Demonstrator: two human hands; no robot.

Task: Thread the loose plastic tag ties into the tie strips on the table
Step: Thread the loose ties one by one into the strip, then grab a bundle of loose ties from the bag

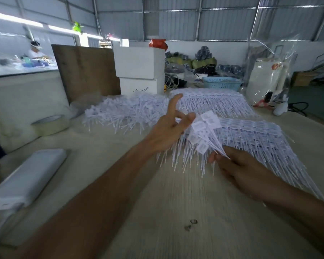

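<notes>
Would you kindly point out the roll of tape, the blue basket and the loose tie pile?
roll of tape [50,126], head view, on its outer side wall.
blue basket [222,83], head view, on its front wall.
loose tie pile [123,113], head view, on the heap's middle.

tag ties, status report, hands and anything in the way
Right hand pinches a fan of tag ties by the tails. Left hand open, fingers at the tag heads. Tie strips below on the table; nothing blocking.

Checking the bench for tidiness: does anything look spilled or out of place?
Only the loose tag ties: they lie in a tangled heap behind the left hand, unlike the neat tie strips. Nothing else stands out.
</notes>
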